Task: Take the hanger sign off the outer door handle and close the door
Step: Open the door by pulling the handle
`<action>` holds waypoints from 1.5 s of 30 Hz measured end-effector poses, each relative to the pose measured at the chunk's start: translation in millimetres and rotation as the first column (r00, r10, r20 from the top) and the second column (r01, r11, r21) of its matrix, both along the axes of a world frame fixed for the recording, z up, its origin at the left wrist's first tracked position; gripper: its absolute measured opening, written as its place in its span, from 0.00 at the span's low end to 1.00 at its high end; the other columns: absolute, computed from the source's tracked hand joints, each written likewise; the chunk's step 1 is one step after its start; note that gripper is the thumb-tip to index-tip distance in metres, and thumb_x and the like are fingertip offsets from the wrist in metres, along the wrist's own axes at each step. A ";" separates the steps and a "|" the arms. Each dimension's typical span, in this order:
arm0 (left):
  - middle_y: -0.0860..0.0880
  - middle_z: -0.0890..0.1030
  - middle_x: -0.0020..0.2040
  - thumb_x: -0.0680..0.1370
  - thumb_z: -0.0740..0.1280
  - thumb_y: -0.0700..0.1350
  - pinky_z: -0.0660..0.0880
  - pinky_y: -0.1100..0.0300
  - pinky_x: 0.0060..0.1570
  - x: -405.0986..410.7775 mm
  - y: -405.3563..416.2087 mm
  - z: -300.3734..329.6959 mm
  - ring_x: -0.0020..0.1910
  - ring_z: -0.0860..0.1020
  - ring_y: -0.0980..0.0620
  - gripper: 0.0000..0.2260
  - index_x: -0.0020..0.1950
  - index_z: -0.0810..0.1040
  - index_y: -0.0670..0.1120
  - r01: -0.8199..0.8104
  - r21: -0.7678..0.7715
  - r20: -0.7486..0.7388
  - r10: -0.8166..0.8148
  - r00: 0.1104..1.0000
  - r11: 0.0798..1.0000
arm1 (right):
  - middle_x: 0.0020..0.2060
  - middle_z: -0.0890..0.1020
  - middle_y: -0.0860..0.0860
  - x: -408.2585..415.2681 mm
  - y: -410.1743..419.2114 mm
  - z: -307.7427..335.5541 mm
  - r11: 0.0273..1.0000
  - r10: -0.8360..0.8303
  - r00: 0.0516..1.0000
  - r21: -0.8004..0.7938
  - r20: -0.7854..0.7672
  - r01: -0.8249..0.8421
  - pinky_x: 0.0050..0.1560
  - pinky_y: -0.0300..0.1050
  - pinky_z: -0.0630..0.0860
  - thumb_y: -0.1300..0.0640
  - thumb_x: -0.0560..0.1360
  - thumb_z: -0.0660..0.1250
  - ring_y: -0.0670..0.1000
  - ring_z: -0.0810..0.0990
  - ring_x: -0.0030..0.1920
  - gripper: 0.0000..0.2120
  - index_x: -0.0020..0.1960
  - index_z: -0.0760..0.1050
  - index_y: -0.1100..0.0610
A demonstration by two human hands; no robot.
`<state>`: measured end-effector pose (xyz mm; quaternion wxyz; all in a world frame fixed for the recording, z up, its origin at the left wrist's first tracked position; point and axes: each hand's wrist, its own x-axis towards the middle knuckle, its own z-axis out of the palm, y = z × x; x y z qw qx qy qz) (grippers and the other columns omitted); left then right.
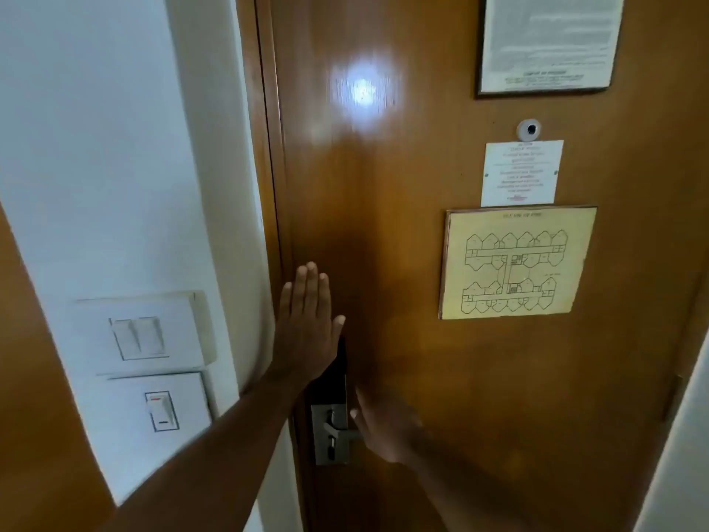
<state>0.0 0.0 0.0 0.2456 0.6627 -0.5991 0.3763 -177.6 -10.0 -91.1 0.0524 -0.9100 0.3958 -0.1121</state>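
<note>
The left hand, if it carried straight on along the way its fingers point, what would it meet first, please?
The left hand lies flat, fingers pointing up the door. Sliding that way, it would likely meet only bare wood beside the door frame; the way looks free as far as the picture shows.

Left hand flat on door — right hand at handle.

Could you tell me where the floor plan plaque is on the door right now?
In the head view, the floor plan plaque hangs on the door's right half, directly below a small white notice and the peephole.
</note>
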 end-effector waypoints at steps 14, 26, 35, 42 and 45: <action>0.33 0.55 0.80 0.82 0.53 0.58 0.48 0.42 0.77 22.9 -53.0 -36.0 0.80 0.50 0.36 0.34 0.80 0.50 0.37 -0.030 0.054 0.035 0.028 0.999 0.998 | 0.33 0.79 0.50 58.6 -34.5 -86.1 0.999 0.014 0.999 0.052 0.030 -0.015 0.29 0.41 0.69 0.38 0.81 0.52 0.49 0.78 0.31 0.22 0.49 0.76 0.53; 0.33 0.55 0.80 0.82 0.56 0.53 0.47 0.42 0.78 26.8 -49.6 -41.5 0.80 0.50 0.36 0.32 0.79 0.52 0.36 0.032 -0.034 0.043 -0.030 0.999 0.999 | 0.28 0.77 0.45 72.3 -33.6 -124.3 0.989 -0.142 0.975 0.067 0.170 0.133 0.33 0.40 0.79 0.43 0.75 0.60 0.46 0.78 0.28 0.15 0.37 0.74 0.51; 0.32 0.54 0.80 0.82 0.55 0.53 0.43 0.44 0.78 14.2 -21.1 -44.4 0.80 0.49 0.36 0.32 0.79 0.49 0.36 0.009 -0.053 0.050 -0.006 0.999 0.999 | 0.26 0.71 0.46 57.0 -7.5 -126.8 0.995 -0.100 0.952 0.015 0.289 0.100 0.29 0.38 0.61 0.42 0.72 0.61 0.49 0.71 0.27 0.16 0.33 0.73 0.51; 0.35 0.54 0.80 0.83 0.55 0.50 0.48 0.42 0.78 -15.6 35.0 -51.8 0.81 0.49 0.38 0.30 0.80 0.50 0.38 0.062 -0.124 0.045 -0.057 0.997 0.990 | 0.18 0.59 0.44 20.9 46.2 -124.1 0.997 -0.077 0.946 0.019 0.315 0.074 0.24 0.36 0.51 0.44 0.69 0.67 0.43 0.61 0.20 0.19 0.27 0.63 0.50; 0.36 0.56 0.80 0.83 0.55 0.50 0.46 0.45 0.79 -37.0 64.6 -57.6 0.81 0.47 0.41 0.29 0.80 0.51 0.38 0.066 -0.170 0.003 -0.066 0.998 0.983 | 0.19 0.63 0.44 0.7 80.5 -123.5 0.990 -0.138 0.938 0.013 0.316 0.141 0.24 0.35 0.51 0.43 0.67 0.70 0.44 0.63 0.20 0.19 0.26 0.64 0.50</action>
